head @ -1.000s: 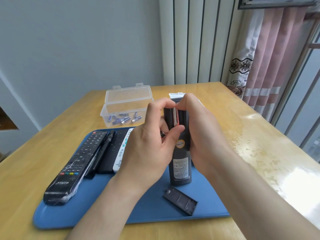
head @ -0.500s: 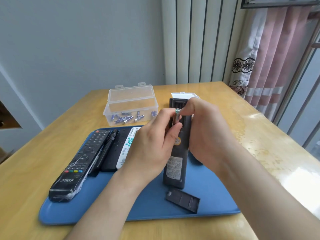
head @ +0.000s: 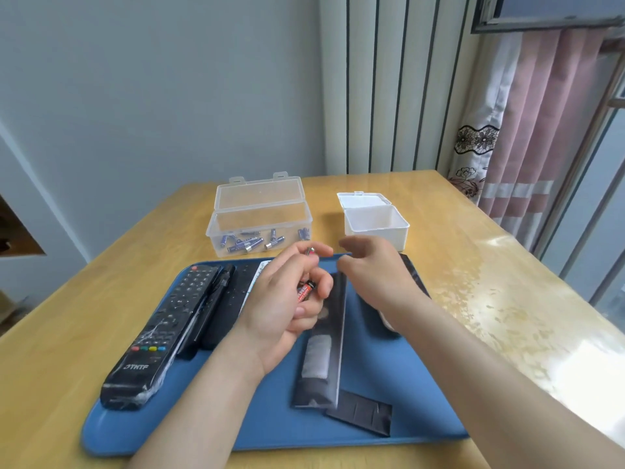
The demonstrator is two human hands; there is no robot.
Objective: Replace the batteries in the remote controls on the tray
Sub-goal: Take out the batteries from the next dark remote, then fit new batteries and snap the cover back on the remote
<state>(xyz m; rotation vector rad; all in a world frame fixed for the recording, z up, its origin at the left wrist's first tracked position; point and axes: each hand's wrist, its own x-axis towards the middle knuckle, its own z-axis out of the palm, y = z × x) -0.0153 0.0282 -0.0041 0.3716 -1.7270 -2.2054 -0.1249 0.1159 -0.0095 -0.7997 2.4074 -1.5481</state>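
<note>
Left hand (head: pixel 287 299) is curled shut over the blue tray (head: pixel 263 431), gripping a red-and-black battery (head: pixel 305 290) between the fingers, with a second battery tip (head: pixel 310 251) poking out by the fingertips. Right hand (head: pixel 372 269) floats just beside it, fingers loosely spread and holding nothing. Under both hands lies the opened black remote (head: pixel 323 350), back side up on the tray, and its loose battery cover (head: pixel 360 412) sits touching its near end. To the left, more remotes lie side by side: a big black one wrapped in plastic film (head: pixel 159 336), then slimmer dark ones (head: pixel 216 299). Another dark remote (head: pixel 411 269) peeks out past the right wrist. Beyond the tray, a clear box (head: pixel 260 214) stands with its lid up and blue batteries (head: pixel 250 243) scattered inside; right of it, an open white box (head: pixel 375 225). All of this rests on a glossy wooden table (head: pixel 490 299), with pale grey wall behind, a ribbed white panel (head: pixel 389 86), and a pink curtain (head: pixel 541 130) by the window on the right.
</note>
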